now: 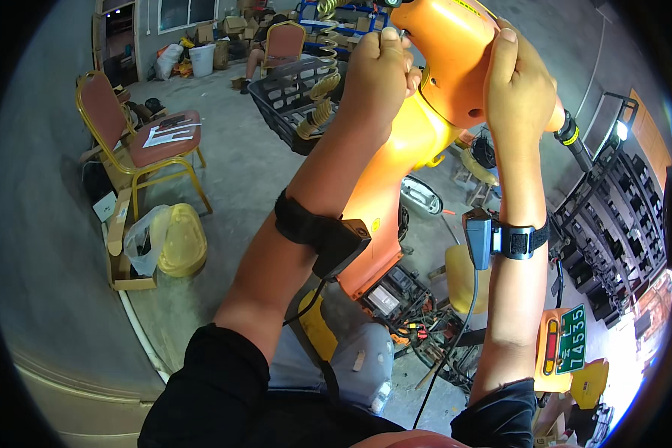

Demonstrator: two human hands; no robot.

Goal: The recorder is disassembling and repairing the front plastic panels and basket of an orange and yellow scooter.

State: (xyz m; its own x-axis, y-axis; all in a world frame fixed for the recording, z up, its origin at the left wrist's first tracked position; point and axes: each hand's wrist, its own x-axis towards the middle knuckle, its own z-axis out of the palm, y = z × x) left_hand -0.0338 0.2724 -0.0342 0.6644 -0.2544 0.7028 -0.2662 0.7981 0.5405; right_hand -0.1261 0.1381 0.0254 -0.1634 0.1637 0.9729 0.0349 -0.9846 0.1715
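Observation:
An orange motor scooter [396,160] stands before me, its handlebar cover [455,60] tilted at the top. My left hand [381,78] is closed at the cover's left side, thumb and fingers pinched together. A small bit of metal shows at the fingertips, too small to name. Against the cover's right edge, my right hand [523,86] is closed around it, thumb on the near face and most fingers hidden behind. Small round holes dot the cover. Beyond my right hand sticks out a black handlebar grip [575,142].
Below, the scooter's opened body shows bare wiring [425,328]. A black basket [291,97] and a coiled hose [321,89] are at the far left. A chair [164,142] with papers, a yellow container [183,239] and a rack of black parts [620,216] stand around.

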